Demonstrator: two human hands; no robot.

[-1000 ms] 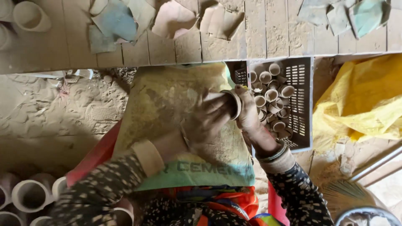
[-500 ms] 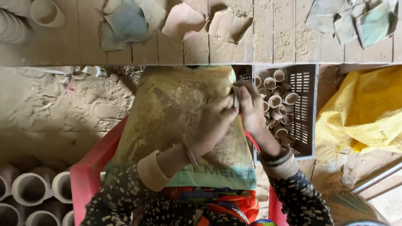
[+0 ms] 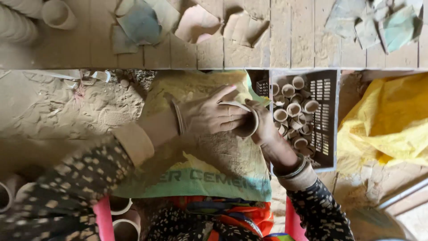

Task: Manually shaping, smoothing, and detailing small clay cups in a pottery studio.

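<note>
A dusty sand floor (image 3: 53, 111) carries a dark plastic crate (image 3: 327, 116) of small clay cups and, just beside it, a crumpled yellow sheet (image 3: 388, 120). Along its far edge a wooden plank platform (image 3: 285, 40) bears clay cups (image 3: 55, 13) and scattered paper scraps (image 3: 142, 22).
</note>
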